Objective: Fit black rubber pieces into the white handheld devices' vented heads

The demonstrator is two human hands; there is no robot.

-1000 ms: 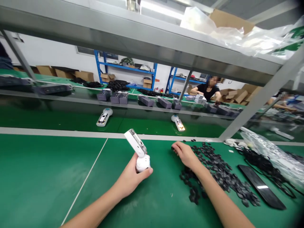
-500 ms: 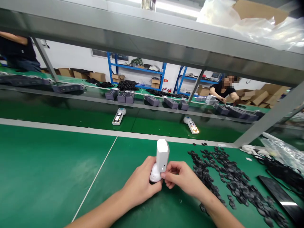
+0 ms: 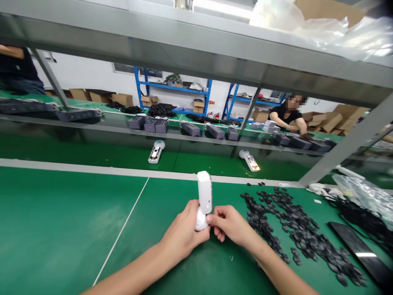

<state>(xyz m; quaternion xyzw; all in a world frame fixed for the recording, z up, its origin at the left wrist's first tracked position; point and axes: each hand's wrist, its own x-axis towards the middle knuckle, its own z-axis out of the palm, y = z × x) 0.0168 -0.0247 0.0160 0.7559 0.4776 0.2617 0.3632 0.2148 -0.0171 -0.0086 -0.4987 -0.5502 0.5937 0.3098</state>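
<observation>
My left hand (image 3: 183,229) is wrapped round the rounded lower end of a white handheld device (image 3: 204,196), which stands upright above the green bench. My right hand (image 3: 229,224) pinches at the same lower end from the right, thumb and fingertips pressed to the device; any small part between them is hidden. A spread of small black parts (image 3: 294,229) lies on the mat just right of my right hand.
Two more white devices (image 3: 156,151) (image 3: 249,159) lie on the green conveyor behind. A black flat strip (image 3: 359,252) and a plastic bag (image 3: 365,196) lie at far right. A metal post (image 3: 344,147) slants up. A co-worker (image 3: 288,116) works beyond.
My right hand left the black parts and came to the device's lower end. My left hand turned the device from tilted left to upright.
</observation>
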